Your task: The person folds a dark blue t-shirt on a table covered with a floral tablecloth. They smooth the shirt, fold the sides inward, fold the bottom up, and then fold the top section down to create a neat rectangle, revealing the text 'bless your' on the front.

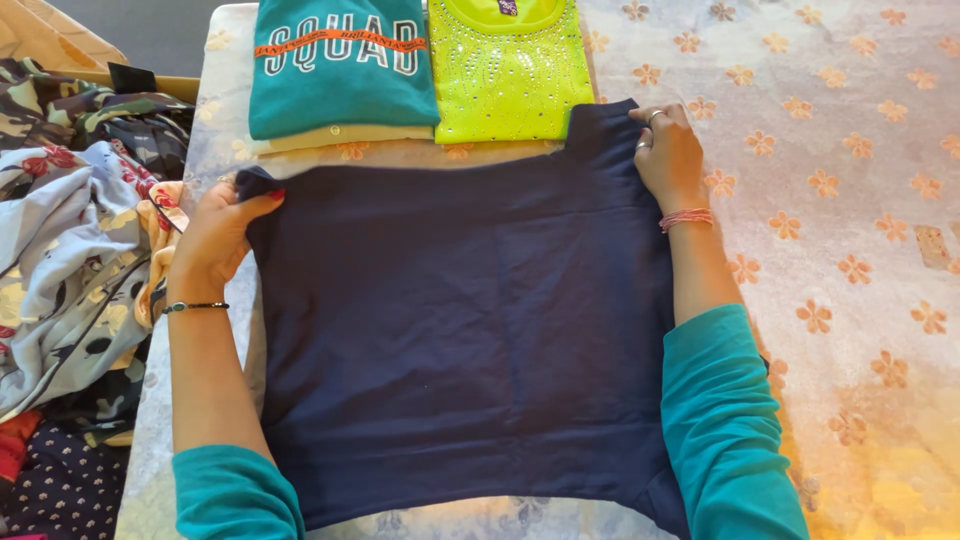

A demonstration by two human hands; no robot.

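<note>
A navy blue garment [460, 330] lies spread flat on the table in front of me. My left hand [222, 232] pinches its upper left corner between thumb and fingers. At the upper right corner my right hand [668, 152] grips the fabric edge, with rings on the fingers and a pink thread bracelet at the wrist. Both my forearms lie along the garment's sides, in teal sleeves.
Beyond the navy garment sit two folded tops: a teal one with white lettering [340, 65] on a cream piece, and a neon yellow-green one with sequins [508, 70]. A heap of unfolded patterned clothes [75, 230] lies at the left. The flowered table cover [850, 200] stretches right.
</note>
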